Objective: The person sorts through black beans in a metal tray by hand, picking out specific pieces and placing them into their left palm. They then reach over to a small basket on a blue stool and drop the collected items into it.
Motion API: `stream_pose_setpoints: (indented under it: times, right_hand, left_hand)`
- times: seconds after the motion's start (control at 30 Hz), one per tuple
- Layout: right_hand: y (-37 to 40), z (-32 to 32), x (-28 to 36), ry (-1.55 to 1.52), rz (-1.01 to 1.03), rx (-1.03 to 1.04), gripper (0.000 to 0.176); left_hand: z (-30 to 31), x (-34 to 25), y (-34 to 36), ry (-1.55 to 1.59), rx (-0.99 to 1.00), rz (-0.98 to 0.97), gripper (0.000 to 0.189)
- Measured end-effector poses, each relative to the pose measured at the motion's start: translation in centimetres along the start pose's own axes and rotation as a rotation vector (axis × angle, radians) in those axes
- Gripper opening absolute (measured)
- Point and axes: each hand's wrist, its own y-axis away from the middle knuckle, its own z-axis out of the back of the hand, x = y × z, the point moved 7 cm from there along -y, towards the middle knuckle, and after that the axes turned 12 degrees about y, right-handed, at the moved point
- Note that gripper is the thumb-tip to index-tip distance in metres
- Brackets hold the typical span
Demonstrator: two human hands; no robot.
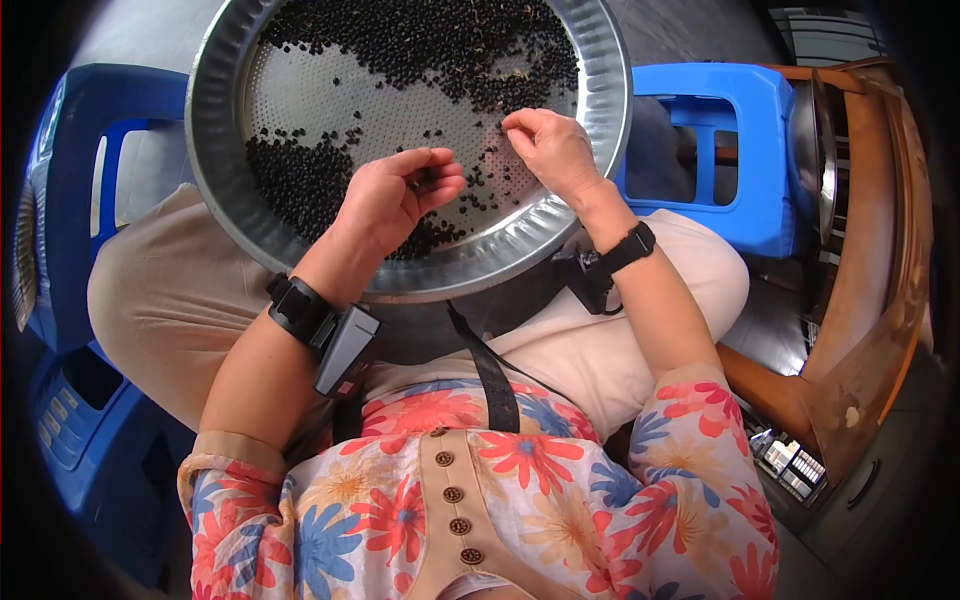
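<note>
A round metal tray point(607, 110) with a perforated bottom holds many small black beans. One thick layer of beans point(400, 40) lies along its far side, and another heap point(295, 185) is at the near left. My left hand point(400, 195) is above the near part of the tray, its fingers curled inward; whatever is in the palm is too shadowed to name. To the right, my right hand point(552, 150) hovers over scattered beans with thumb and fingertips pinched together. Anything between those fingertips is too small to see. The hands are apart.
Blue plastic stools stand left point(120, 95) and right point(770, 150) of the tray. Wooden furniture point(865, 250) is at the far right, beside a round metal pan point(815, 150). My crossed legs point(170, 290) are under the tray's near side. A black strap point(490, 385) hangs before my shirt.
</note>
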Motion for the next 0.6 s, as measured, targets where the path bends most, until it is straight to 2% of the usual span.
stream_pose_setpoints:
  times: [0.03, 0.1, 0.2, 0.23, 0.3, 0.33, 0.47, 0.6]
  right_hand:
    - [-0.1, 0.6, 0.1, 0.03, 0.023, -0.106, 0.013]
    - [-0.2, 0.4, 0.6, 0.055, 0.04, -0.107, 0.014]
    - [0.1, -1.0, 1.2, 0.03, 0.023, 0.249, 0.017]
    - [0.1, -1.1, 0.9, 0.031, 0.024, 0.251, 0.017]
    - [-0.2, 0.1, -0.3, 0.005, -0.047, 0.024, 0.016]
    - [-0.4, 0.4, -0.8, 0.058, -0.038, -0.019, 0.014]
    - [-0.8, 0.4, -0.6, 0.091, 0.012, -0.065, 0.013]
    - [-1.1, -0.2, -0.3, 0.179, 0.023, -0.014, 0.012]
  left_hand:
    - [0.0, -0.1, 0.0, -0.005, 0.002, -0.004, 0.023]
    - [0.0, -0.1, 0.1, -0.006, -0.001, -0.004, 0.023]
    - [-0.1, -0.2, 0.2, -0.006, -0.005, -0.006, 0.023]
    - [-0.1, -0.2, 0.2, -0.004, -0.004, -0.007, 0.023]
    - [-0.2, -0.3, 0.2, -0.006, -0.005, -0.008, 0.023]
    - [-0.2, -0.3, 0.2, -0.012, -0.007, -0.009, 0.023]
    - [-0.2, -0.2, 0.2, -0.018, 0.0, -0.005, 0.022]
    - [-0.1, -0.2, 0.2, -0.026, -0.006, -0.007, 0.023]
